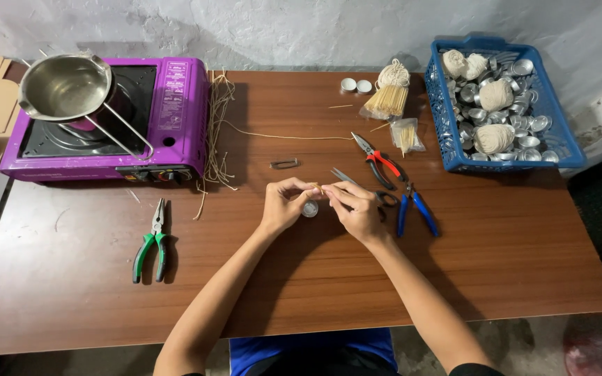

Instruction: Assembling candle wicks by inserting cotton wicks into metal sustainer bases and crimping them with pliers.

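Note:
My left hand point(283, 203) and my right hand point(357, 209) meet over the middle of the brown table point(78, 292). Their fingertips pinch a short thin wick piece point(317, 188) between them. A small round metal cup point(309, 209) sits on the table just under the fingertips, partly hidden by my left hand. Scissors point(346, 178) lie right behind my right hand, half covered by it.
A purple portable stove point(175, 111) with a steel pot point(64, 87) stands at the back left, loose wick strings point(219, 132) beside it. Green pliers point(151, 240) lie left; red pliers point(379, 161) and blue pliers point(416, 209) lie right. A blue basket point(447, 132) of metal cups and string balls sits at the back right.

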